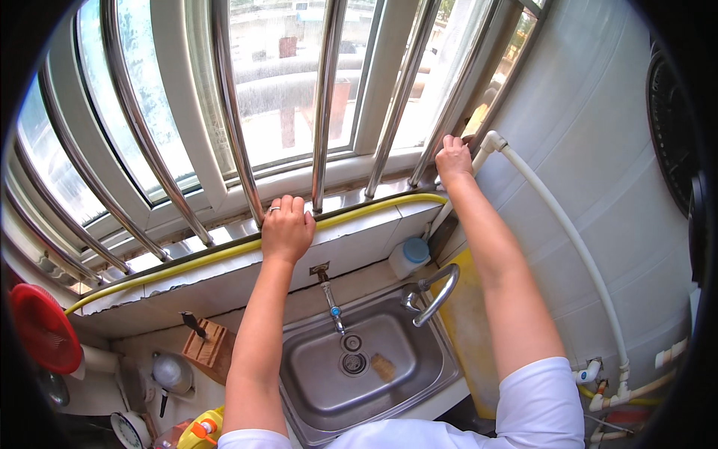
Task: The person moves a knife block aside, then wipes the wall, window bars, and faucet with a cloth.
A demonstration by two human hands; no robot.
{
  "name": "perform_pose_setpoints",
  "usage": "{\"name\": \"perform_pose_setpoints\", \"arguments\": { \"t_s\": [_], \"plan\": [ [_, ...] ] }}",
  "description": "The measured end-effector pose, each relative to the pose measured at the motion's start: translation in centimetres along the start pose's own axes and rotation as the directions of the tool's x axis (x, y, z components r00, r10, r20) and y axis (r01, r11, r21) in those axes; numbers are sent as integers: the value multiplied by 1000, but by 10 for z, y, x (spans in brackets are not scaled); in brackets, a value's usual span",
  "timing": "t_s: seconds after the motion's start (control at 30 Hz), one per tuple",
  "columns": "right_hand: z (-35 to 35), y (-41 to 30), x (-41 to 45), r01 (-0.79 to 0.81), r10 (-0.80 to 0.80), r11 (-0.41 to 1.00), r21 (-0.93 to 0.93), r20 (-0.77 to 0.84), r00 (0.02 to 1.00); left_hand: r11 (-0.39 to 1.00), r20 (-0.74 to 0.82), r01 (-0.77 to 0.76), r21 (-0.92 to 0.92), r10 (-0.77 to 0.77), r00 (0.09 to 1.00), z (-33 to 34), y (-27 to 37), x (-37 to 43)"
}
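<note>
My left hand (287,230) rests over the yellow hose (359,213) on the tiled window ledge (359,230), beside the foot of a stainless steel window bar (238,112). Its fingers curl forward, and what lies under the palm is hidden. Farther right, my right hand (454,160) reaches up to the window's right end, near the last bars and a white pipe elbow (493,140). Those fingers are bent, and whether they grip anything is hidden. Below both arms is a stainless steel sink (320,387) with a brown sponge (383,367) near its drain.
A curved faucet (440,294) and a small wall tap (332,308) stand over the sink. Nearby are a white jar with a blue lid (415,251), a yellow board (465,337) and a wooden knife block (208,342). A red plastic basket (45,328) is at far left.
</note>
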State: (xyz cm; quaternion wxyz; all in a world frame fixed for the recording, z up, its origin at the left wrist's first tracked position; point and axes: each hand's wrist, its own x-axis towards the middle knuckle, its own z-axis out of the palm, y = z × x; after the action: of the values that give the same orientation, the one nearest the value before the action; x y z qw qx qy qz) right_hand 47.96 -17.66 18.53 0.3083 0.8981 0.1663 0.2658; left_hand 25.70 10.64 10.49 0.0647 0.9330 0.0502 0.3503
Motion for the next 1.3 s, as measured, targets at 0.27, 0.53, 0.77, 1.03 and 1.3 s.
{"name": "perform_pose_setpoints", "arguments": {
  "t_s": [0.27,0.53,0.77,1.03,1.3],
  "plan": [
    [19,-25,-10,-222,117,840,496,233,965,1000,-4,-2,-16,2,1000,-1,0,0],
    [49,-35,16,-442,605,70,894,314,732,1000,22,0,23,0,1000,1,2,1],
    [42,-34,6,-397,317,177,901,330,889,999,19,3,49,-4,1000,-1,2,1],
    [41,-18,0,-185,36,492,851,193,981,1000,-2,-9,-21,9,1000,-2,9,5],
    [-78,13,-61,62,-42,642,764,-46,998,1000,-5,25,17,-25,1000,1,1,-1]
  ]
}}
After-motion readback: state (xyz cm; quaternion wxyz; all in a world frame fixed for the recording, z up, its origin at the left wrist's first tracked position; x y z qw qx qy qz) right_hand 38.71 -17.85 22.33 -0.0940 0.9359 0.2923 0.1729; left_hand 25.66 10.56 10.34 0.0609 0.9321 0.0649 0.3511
